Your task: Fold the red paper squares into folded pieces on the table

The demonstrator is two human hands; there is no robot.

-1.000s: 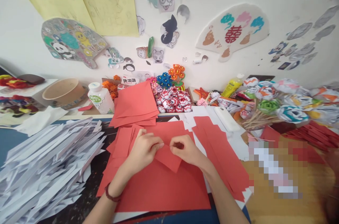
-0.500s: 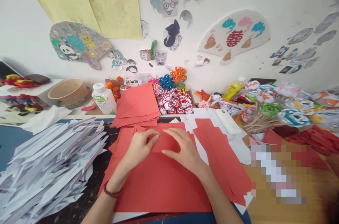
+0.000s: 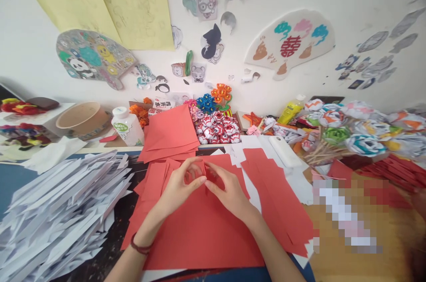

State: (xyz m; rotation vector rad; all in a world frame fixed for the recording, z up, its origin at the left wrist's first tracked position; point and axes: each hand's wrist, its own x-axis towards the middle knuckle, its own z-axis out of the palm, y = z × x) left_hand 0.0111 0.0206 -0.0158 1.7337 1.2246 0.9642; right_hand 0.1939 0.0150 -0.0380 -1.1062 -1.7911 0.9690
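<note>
A small piece of red paper (image 3: 205, 174) is raised between both hands, above a large red sheet (image 3: 203, 237). My left hand (image 3: 181, 184) pinches it from the left with thumb and fingers. From the right, my right hand (image 3: 229, 188) grips the same piece, its thumb close to the left thumb. Part of the piece is hidden behind the fingers. Small red rectangles (image 3: 155, 182) lie beside my left hand, and a stack of red squares (image 3: 171, 129) sits behind. Long red strips (image 3: 274, 197) lie to the right.
Folded white paper strips (image 3: 66, 206) are heaped at the left. Along the wall stand a white bottle (image 3: 127, 127), a round bowl (image 3: 83, 118), red-and-white paper flowers (image 3: 218, 129) and a yellow bottle (image 3: 291, 109). More paper flowers (image 3: 336, 135) lie at the right.
Both hands have come together, and the red piece now stands up between the fingertips. The right fingers, apart before, have closed on it. The view has shifted slightly.
</note>
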